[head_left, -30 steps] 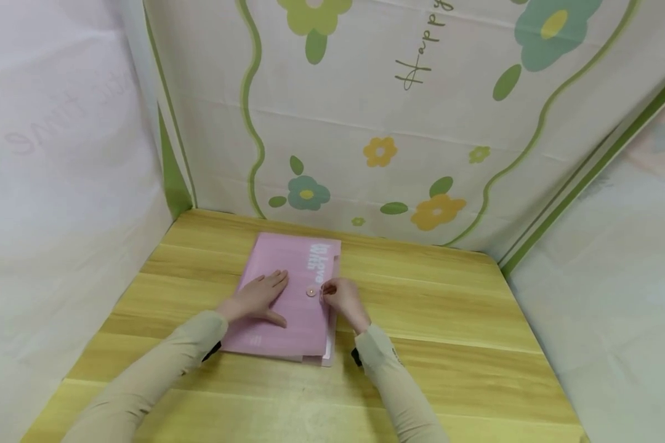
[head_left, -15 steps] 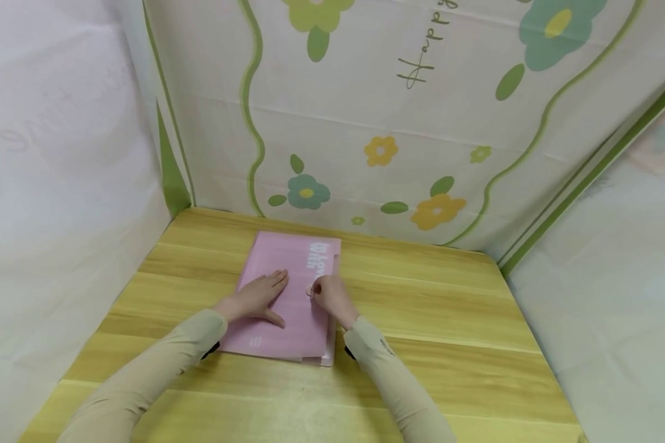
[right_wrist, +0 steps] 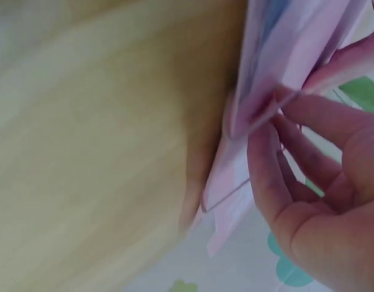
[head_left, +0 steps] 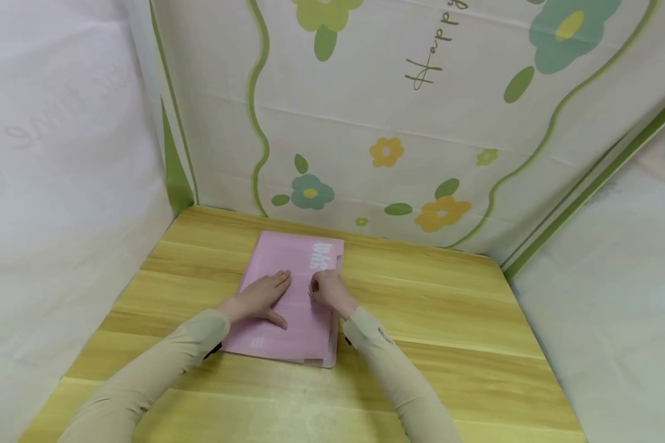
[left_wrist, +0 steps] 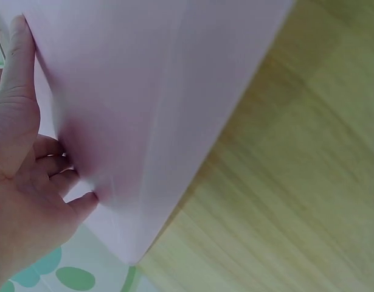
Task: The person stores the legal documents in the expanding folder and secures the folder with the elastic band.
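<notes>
A pink document folder [head_left: 279, 246] with white lettering lies flat on the wooden table. My left hand [head_left: 260, 298] rests on its cover, fingers straight and thumb spread. In the left wrist view, the fingertips [left_wrist: 86, 204] touch the pink surface. Near the folder's right side, my right hand [head_left: 329, 292] pinches a thin cord [right_wrist: 266, 115] between thumb and fingers. The cord stretches in two strands from the folder's edge to those fingers, as the right wrist view shows. The round button on the cover is hidden behind the right hand.
The wooden tabletop [head_left: 432, 307] extends around the folder on all sides. Behind it hangs a white cloth [head_left: 338, 123] printed with flowers and a green wavy line. Pale cloth walls stand at left and right.
My right hand has moved left from the folder's right edge with the cord and now covers the button, which showed a second ago. The left hand has stayed on the cover.
</notes>
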Action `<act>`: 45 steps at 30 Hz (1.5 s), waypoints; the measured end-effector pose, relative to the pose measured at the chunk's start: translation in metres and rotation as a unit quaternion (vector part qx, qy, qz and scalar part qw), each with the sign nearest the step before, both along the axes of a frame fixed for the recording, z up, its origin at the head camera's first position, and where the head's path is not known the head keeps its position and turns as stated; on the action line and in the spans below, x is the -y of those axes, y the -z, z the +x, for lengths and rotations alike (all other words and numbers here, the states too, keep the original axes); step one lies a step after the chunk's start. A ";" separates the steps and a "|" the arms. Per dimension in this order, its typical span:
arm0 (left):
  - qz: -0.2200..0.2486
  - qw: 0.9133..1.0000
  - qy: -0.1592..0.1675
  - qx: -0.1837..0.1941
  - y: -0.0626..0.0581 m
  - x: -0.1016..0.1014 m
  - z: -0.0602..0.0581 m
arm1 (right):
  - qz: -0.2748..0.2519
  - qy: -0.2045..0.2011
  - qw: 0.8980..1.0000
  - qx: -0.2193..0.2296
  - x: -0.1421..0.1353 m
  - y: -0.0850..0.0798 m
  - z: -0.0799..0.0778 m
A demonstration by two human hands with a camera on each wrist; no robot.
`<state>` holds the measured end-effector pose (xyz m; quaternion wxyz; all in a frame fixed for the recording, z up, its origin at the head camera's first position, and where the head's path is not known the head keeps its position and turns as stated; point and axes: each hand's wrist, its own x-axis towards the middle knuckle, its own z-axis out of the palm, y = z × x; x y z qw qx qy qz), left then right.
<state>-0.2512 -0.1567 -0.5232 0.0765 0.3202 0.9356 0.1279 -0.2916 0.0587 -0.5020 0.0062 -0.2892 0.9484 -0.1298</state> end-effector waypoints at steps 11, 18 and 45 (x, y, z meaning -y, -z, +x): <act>0.003 1.000 -0.007 -0.007 0.002 -0.001 -0.002 | 0.062 -0.025 0.996 0.062 0.005 -0.007 -0.008; 0.001 1.000 -0.006 -0.002 0.001 -0.003 -0.001 | 0.054 -0.029 0.996 0.061 0.003 -0.006 -0.008; 0.010 1.000 -0.004 0.015 -0.001 -0.003 0.000 | 0.026 -0.050 0.998 0.037 -0.003 0.002 -0.006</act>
